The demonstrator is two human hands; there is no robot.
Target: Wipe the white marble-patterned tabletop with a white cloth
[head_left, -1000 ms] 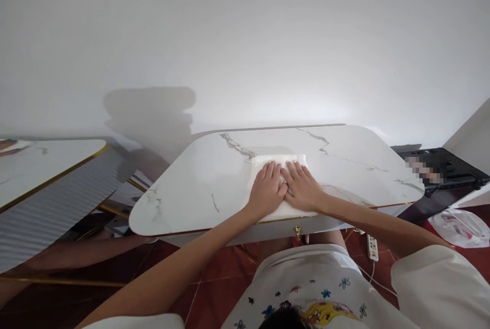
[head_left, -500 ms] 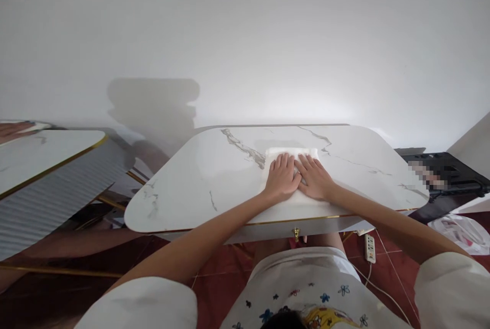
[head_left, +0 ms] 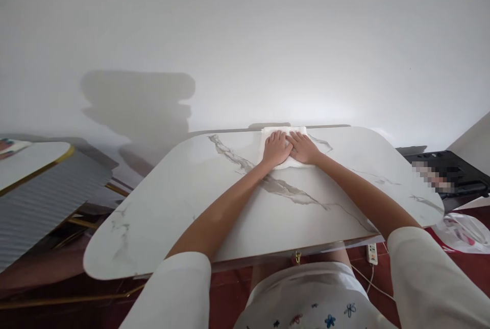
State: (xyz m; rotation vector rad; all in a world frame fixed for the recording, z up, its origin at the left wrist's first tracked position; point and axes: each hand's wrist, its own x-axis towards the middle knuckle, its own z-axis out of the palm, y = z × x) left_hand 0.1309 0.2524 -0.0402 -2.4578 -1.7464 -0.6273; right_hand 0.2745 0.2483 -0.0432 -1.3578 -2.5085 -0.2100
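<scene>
A folded white cloth (head_left: pixel 283 131) lies at the far edge of a white marble-patterned table (head_left: pixel 184 201). My left hand (head_left: pixel 276 148) and my right hand (head_left: pixel 303 148) both lie flat on the cloth, side by side and touching, with fingers stretched out. Both arms reach across the whole tabletop. The hands cover most of the cloth, so only its far strip and corners show.
A second white table with a gold rim (head_left: pixel 34 158) stands at the left. At the right sit a black device (head_left: pixel 447 173) and a plastic bag (head_left: pixel 465 231) on the red floor. A white power strip (head_left: pixel 371 254) lies under the table's near edge. A plain wall rises behind.
Both hands have slid the cloth away from me, from the near middle of the table to its far edge. My arms are now stretched further out.
</scene>
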